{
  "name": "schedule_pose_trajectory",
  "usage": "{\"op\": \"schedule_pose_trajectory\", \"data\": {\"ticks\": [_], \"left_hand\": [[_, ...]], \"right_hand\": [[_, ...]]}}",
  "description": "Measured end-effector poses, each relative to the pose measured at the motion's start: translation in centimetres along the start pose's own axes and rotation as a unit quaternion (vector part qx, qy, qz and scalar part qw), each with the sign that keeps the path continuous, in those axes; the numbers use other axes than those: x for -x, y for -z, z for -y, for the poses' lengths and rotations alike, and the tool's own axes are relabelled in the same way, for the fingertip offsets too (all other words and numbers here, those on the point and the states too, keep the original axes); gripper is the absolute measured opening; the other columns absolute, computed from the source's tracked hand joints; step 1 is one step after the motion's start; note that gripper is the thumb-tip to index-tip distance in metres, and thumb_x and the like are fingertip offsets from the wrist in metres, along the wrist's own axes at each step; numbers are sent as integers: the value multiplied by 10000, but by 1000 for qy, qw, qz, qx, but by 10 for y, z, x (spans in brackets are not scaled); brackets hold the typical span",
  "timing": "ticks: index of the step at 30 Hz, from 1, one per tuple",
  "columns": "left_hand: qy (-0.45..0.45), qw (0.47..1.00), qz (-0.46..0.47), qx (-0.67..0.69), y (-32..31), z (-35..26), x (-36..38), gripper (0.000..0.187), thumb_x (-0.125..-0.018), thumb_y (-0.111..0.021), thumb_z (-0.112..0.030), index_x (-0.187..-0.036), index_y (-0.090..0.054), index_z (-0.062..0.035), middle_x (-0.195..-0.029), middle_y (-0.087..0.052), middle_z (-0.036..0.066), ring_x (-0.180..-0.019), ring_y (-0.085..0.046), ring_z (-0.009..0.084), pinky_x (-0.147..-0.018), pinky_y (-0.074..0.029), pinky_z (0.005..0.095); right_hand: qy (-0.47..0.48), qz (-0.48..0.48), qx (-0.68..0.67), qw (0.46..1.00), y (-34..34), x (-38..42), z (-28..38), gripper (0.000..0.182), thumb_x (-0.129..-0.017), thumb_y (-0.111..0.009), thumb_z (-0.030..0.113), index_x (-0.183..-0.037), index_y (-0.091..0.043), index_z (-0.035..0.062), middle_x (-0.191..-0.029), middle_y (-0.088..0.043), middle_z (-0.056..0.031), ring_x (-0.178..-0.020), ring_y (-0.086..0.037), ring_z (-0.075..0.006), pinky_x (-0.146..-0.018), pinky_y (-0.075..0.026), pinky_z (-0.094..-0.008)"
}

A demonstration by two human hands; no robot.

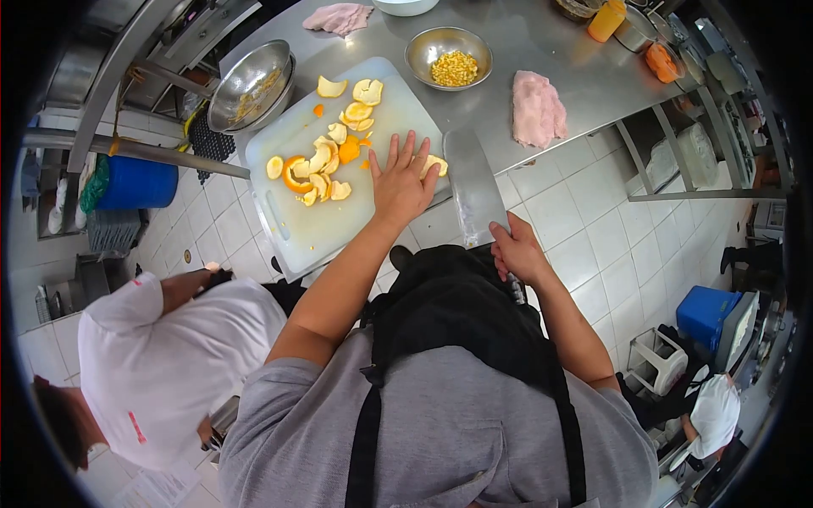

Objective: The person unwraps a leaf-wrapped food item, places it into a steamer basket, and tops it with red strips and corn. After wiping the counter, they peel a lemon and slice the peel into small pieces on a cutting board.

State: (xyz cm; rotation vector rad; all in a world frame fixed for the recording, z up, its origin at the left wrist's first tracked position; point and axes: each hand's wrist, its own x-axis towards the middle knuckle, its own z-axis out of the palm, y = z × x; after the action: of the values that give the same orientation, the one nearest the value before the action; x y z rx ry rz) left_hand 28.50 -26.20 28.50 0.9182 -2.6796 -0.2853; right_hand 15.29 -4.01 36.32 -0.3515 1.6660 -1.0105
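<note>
My left hand [402,188] lies over the right side of the white cutting board [279,216], fingers spread. A pale piece of orange peel [434,164] shows beside its thumb, partly covered by the hand. In my right hand [518,247] is the handle of a cleaver [474,188]; its broad blade points away from me, just right of the board. Several orange peels [322,158], some with the pale side up, are scattered left of my left hand, with small orange bits among them.
Behind the board stands a metal bowl [415,57] of chopped yellow pieces. Stacked metal bowls [240,89] sit at the left. Pink cloths [536,108] and an orange squeeze bottle [606,21] rest on the steel counter [373,38]. A person in a white shirt [182,347] is close at my left.
</note>
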Motion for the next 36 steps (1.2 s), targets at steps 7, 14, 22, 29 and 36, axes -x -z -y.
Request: {"op": "schedule_pose_trajectory", "data": {"ticks": [7, 14, 22, 29, 36], "left_hand": [[3, 1000, 6, 1, 2, -1, 0, 564, -1058, -523, -470, -1541, -554, -181, -1652, -442, 117, -1575, -314, 346, -1236, -76, 691], [4, 1000, 12, -12, 1, -3, 1, 565, -1063, -512, -448, -1561, -527, -182, -1665, -417, 133, -1576, -308, 360, -1229, -66, 705], [1, 999, 29, -23, 1, -4, 2, 579, -1070, -456, -458, -1592, -486, -209, -1680, -391, 132, -1590, -268, 357, -1239, -30, 702], [-2, 999, 36, -12, 6, -5, 3, 564, -1076, -436, -446, -1600, -476, -243, -1676, -376, 184, -1583, -271, 395, -1235, -31, 708], [-9, 999, 43, -24, 7, -4, 3, 564, -1091, -418, -424, -1630, -419, -259, -1697, -336, 180, -1587, -265, 389, -1226, -28, 715]], "right_hand": [[-10, 10, -32, 999, -1, -7, -10, 204, -1095, -524, 231, -1195, -551, 55, -633, -471, -19, -422, -447, -123, -381, -416, -328], [3, 24, -71, 997, -5, -18, -24, 238, -1090, -548, 253, -1149, -550, 23, -655, -492, -33, -434, -475, -128, -376, -424, -327], [6, 11, -73, 997, -12, -29, -33, 253, -1091, -554, 263, -1207, -552, 38, -660, -506, -36, -438, -487, -132, -374, -431, -326], [13, 1, -84, 996, -21, -30, -33, 246, -1109, -518, 236, -1248, -562, 38, -603, -461, -10, -419, -453, -122, -371, -416, -326], [13, 0, -64, 998, -21, -27, -17, 251, -1094, -544, 246, -1215, -563, 27, -635, -496, -28, -437, -485, -130, -374, -431, -328]]}}
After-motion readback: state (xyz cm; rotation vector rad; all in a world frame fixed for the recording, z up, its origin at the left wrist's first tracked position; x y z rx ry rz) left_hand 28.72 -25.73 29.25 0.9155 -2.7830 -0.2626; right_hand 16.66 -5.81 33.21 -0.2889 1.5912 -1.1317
